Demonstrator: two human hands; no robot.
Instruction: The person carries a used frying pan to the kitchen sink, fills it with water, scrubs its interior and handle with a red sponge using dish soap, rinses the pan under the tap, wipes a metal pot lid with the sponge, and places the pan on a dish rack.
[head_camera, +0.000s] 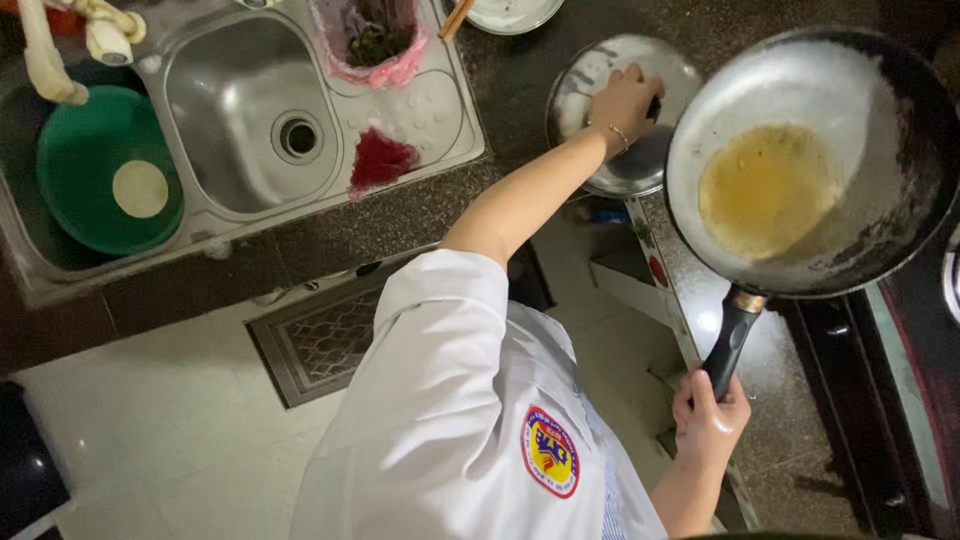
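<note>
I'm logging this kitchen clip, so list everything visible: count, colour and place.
round metal frying pan with black handle: one, grey, holding yellow oil, right
round metal lid: one, silver, on dark counter
stainless steel sink: one, silver, upper left
green plastic basin: one, left sink bowl
pink-lined strainer basket: one, on sink top
red scrubber: one, sink drainer
white tap: one, top left
floor drain grate: one, grey
left hand: on the lid's knob
right hand: gripping the pan handle

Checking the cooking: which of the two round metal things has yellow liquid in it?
The pan, held by its black handle on the right. The lid beside it holds nothing; a hand grips its knob.
</note>
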